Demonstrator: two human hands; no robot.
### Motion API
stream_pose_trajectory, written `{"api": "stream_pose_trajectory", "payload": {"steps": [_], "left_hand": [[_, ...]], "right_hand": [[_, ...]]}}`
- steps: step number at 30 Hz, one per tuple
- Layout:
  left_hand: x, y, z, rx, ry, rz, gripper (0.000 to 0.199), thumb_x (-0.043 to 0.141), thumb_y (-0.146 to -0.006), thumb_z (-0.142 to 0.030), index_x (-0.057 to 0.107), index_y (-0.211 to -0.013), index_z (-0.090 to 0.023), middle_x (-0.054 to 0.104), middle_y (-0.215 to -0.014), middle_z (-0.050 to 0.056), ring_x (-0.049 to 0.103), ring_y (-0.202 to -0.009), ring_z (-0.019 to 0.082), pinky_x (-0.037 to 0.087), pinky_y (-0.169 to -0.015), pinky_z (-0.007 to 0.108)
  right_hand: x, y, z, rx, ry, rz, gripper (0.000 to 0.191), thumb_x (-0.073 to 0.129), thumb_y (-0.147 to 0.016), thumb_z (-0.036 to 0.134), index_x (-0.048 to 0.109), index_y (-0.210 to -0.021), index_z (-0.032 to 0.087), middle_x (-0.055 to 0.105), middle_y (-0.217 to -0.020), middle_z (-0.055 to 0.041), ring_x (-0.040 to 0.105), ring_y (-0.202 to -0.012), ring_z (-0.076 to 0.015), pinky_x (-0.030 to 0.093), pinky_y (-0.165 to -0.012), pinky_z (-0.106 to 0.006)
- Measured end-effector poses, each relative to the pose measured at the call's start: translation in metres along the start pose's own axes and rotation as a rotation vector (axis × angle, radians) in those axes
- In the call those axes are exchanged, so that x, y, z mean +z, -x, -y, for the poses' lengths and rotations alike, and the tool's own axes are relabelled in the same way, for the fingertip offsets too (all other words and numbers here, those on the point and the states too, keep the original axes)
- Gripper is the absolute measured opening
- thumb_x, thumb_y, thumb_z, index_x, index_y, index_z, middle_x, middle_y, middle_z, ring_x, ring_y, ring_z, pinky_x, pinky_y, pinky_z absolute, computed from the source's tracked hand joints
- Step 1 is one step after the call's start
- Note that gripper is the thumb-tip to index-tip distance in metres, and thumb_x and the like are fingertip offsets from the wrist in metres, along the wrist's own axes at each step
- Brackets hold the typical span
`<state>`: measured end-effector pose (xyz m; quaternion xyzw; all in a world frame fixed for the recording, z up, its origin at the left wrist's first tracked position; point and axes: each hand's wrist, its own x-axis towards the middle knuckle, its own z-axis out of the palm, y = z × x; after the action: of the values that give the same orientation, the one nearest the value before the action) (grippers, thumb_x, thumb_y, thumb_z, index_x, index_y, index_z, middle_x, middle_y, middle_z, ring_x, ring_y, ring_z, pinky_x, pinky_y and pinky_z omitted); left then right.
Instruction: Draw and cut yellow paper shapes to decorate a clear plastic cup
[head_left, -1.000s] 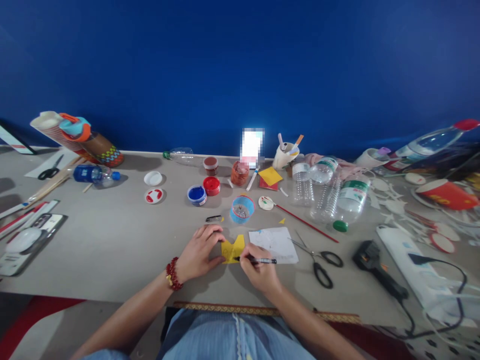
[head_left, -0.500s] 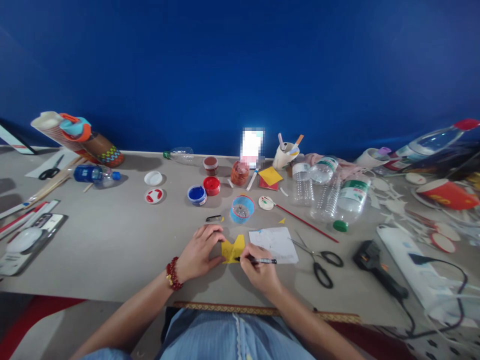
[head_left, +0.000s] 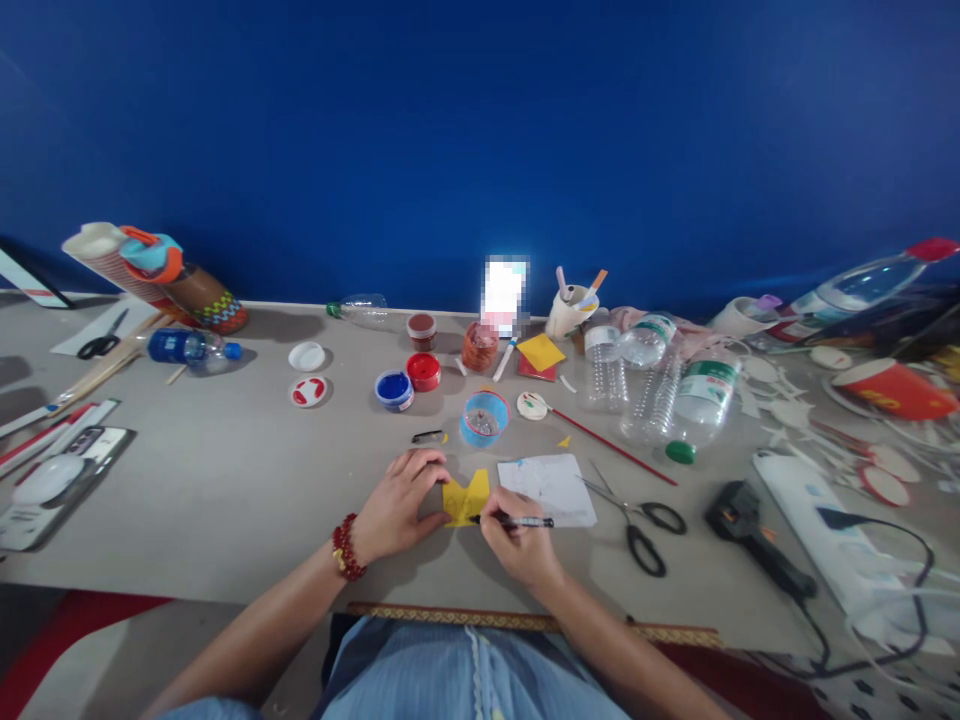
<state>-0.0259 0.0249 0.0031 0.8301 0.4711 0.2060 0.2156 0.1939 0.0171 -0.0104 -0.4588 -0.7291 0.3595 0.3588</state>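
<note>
A yellow piece of paper (head_left: 466,500) with a V-shaped notch in its top edge lies flat on the table between my hands. My left hand (head_left: 401,500) rests at its left side, fingers and thumb spread, with fingertips touching the edge. My right hand (head_left: 521,540) pinches a black marker pen (head_left: 534,521), its tip at the lower right of the yellow paper. A white sheet (head_left: 555,490) lies partly beneath my right hand. Scissors (head_left: 637,520) with black handles lie slightly open to the right. The pen cap (head_left: 428,437) sits beyond my left hand.
Paint jars of blue (head_left: 394,390) and red (head_left: 424,371) stand beyond my hands, near a clear blue-rimmed cup (head_left: 484,420). A paintbrush (head_left: 615,445) lies diagonally at right. Plastic bottles (head_left: 705,395), a white power strip (head_left: 814,540) and a black corded tool (head_left: 761,540) crowd the right side.
Both hands keep nearly the same places on the paper and pen. Only a very slight shift shows at the pen; nothing is taken up or let go.
</note>
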Motion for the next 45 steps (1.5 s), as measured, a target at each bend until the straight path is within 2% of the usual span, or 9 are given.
{"api": "stream_pose_trajectory", "payload": {"steps": [9, 15, 45], "left_hand": [[-0.0008, -0.0003, 0.0004, 0.009, -0.004, -0.002, 0.034, 0.066, -0.081, -0.031, 0.054, -0.111, -0.023, 0.052, -0.124, 0.009, 0.049, -0.116, 0.028, 0.043, -0.097, 0.045], [-0.0013, -0.0004, -0.0005, -0.004, -0.002, 0.013, 0.033, 0.065, -0.082, -0.032, 0.053, -0.111, -0.023, 0.051, -0.124, 0.010, 0.049, -0.116, 0.028, 0.042, -0.097, 0.044], [-0.0007, -0.0002, 0.0008, 0.001, 0.009, 0.019, 0.034, 0.064, -0.082, -0.033, 0.053, -0.113, -0.023, 0.051, -0.124, 0.010, 0.048, -0.117, 0.028, 0.041, -0.098, 0.044]], "right_hand": [[0.0003, 0.0014, -0.0031, 0.008, -0.040, -0.002, 0.017, 0.047, -0.077, 0.014, 0.049, -0.062, 0.020, 0.048, -0.054, 0.0041, 0.043, -0.050, -0.0112, 0.031, -0.051, -0.023], [0.0029, 0.0010, -0.0006, -0.004, -0.011, 0.051, 0.015, 0.049, -0.075, 0.014, 0.052, -0.063, 0.020, 0.051, -0.054, 0.0034, 0.046, -0.050, -0.0113, 0.031, -0.050, -0.022], [0.0045, -0.0011, -0.0015, -0.009, 0.034, 0.086, 0.014, 0.050, -0.076, 0.016, 0.053, -0.063, 0.019, 0.053, -0.055, 0.0039, 0.048, -0.052, -0.0108, 0.031, -0.054, -0.021]]}}
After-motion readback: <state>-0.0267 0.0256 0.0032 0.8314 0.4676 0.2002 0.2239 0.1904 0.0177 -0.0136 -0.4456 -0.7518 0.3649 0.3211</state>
